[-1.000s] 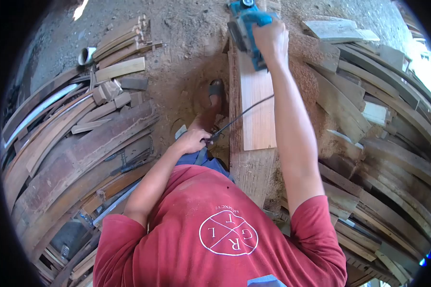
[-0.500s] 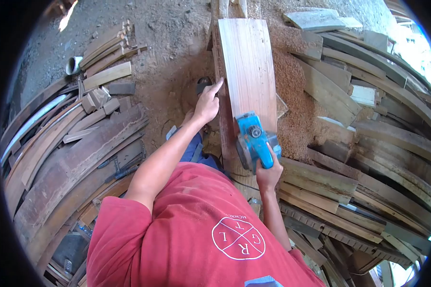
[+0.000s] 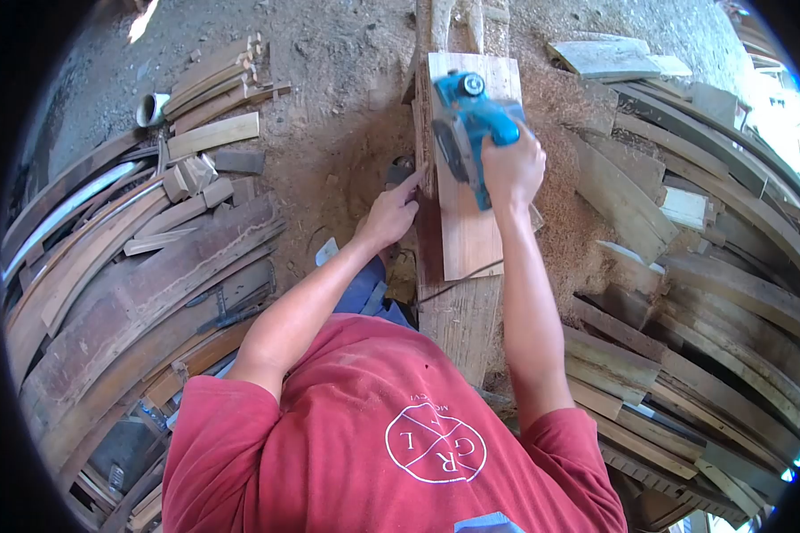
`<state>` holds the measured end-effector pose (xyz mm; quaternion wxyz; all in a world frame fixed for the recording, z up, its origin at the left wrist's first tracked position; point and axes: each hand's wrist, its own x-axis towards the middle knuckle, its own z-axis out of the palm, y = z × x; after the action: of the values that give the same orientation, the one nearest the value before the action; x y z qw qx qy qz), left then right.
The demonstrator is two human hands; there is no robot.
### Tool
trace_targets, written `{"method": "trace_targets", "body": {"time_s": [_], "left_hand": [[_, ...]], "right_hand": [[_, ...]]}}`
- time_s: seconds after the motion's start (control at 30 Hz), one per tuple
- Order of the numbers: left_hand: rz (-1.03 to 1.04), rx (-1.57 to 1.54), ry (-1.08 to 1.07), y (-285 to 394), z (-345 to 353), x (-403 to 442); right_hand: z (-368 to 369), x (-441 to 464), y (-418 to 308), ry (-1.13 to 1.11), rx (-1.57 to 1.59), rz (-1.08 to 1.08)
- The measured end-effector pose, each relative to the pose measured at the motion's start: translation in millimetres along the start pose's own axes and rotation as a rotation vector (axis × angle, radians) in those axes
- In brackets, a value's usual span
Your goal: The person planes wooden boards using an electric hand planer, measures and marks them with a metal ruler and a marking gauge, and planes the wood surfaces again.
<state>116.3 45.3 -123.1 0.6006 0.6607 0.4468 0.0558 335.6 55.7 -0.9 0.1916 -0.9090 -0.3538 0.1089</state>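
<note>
Power tool: blue electric hand planer with a round dark-centred knob at its far end (image 3: pixel 473 117); located over the far half of the workpiece, set at a slight angle to its length. Sole contact is hidden by the body.
Workpiece: pale, straight-grained flat wooden board (image 3: pixel 471 244); lies flat, lengthwise away from the body.
Support: long, weathered timber bench (image 3: pixel 458 324); runs beneath the board and extends past its near end. A reddish-brown strip shows along its left side.
Right hand: right hand (image 3: pixel 516 171); fingers wrap the planer's rear handle in a closed grip, arm extended forward.
Left hand: left hand (image 3: pixel 391 213); index finger extended to the bench's left edge, remaining fingers curled. Fingertip contact, and whether the curled fingers pinch anything, cannot be told.
Cord: thin black power cable (image 3: pixel 460 281); crosses the board's near end from the right forearm toward the lower left.
Debris: tan wood shavings (image 3: pixel 564 191); spread on the ground right of the board.
Side stock: curved brown timber pieces (image 3: pixel 142 311) piled at left; greyish-brown planks (image 3: pixel 729 293) piled at right.
</note>
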Motion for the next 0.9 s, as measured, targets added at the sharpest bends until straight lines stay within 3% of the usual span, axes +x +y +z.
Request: {"method": "trace_targets", "body": {"time_s": [0.13, 0.2, 0.23, 0.4, 0.43, 0.5, 0.63, 0.7, 0.83, 0.9], "left_hand": [[0.017, 0.157, -0.018, 8, -5, -4], [0.206, 0.128, 0.050, 1, -2, 0], [0.206, 0.135, 0.055, 0, -3, 3], [-0.138, 0.128, 0.152, 29, -8, 17], [-0.127, 0.127, 0.137, 25, -4, 30], [0.118, 0.027, 0.292, 17, 2, 57], [0.173, -0.060, 0.407, 28, 29, 95], [0.241, 0.035, 0.602, 23, 51, 107], [0.064, 0.108, 0.610, 39, 54, 98], [0.068, 0.125, 0.624, 35, 55, 99]], "right_hand": [[5, 59, -42, 0.006, 0.042, 0.054], [12, 88, -55, 0.017, 0.075, 0.074], [17, 105, -59, 0.030, 0.082, 0.062], [25, 135, -60, 0.040, 0.104, 0.014], [19, 127, -52, 0.052, 0.097, 0.025], [8, 93, -29, 0.043, 0.152, -0.051], [-26, -26, 55, 0.018, 0.229, -0.094], [-49, -103, 95, -0.060, 0.278, -0.007], [-73, -253, 167, -0.084, 0.269, 0.120], [-77, -275, 175, -0.102, 0.256, 0.149]]}}
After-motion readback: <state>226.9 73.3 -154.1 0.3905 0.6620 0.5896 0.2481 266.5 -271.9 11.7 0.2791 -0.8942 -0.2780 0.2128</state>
